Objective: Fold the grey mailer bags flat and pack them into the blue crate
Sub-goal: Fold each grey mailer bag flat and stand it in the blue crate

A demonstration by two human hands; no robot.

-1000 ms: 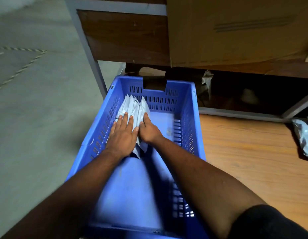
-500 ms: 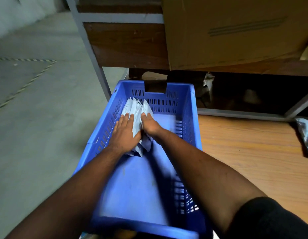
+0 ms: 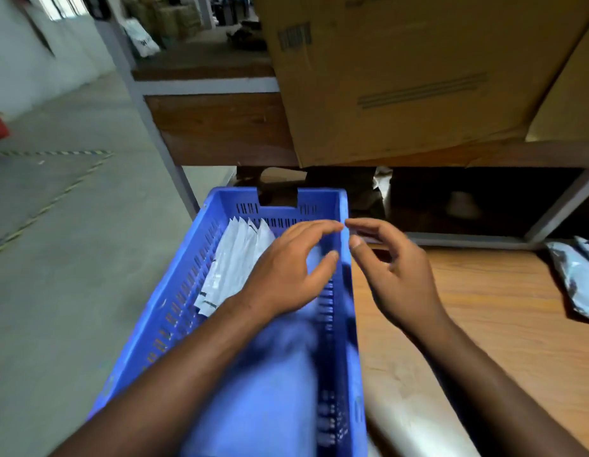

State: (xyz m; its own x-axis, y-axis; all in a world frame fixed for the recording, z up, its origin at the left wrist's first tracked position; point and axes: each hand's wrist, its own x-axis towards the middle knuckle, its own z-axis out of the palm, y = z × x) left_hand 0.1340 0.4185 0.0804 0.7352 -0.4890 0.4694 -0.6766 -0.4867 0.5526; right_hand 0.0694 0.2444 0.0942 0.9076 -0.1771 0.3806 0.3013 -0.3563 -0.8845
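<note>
A row of folded grey mailer bags (image 3: 235, 258) stands against the far left wall of the blue crate (image 3: 174, 301), both the left hand (image 3: 286, 275) and right hand (image 3: 395, 268) hover empty with relaxed fingers, and unfolded mailers (image 3: 576, 278) on the wooden surface (image 3: 484, 324) remain to pack.

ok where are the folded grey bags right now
In the head view, the folded grey bags stand in a row against the blue crate's far-left wall, just left of the left hand.

Blue crate (image 3: 187, 291): slotted moulded plastic, slight sheen. Mailer bags (image 3: 235, 258) inside are smooth pale-grey film; loose bag (image 3: 576, 282) on the desk looks glossier and crinkled. Desk (image 3: 484, 308) is wood-grain with satin glare, carton (image 3: 402, 77) matt brown cardboard.
</note>
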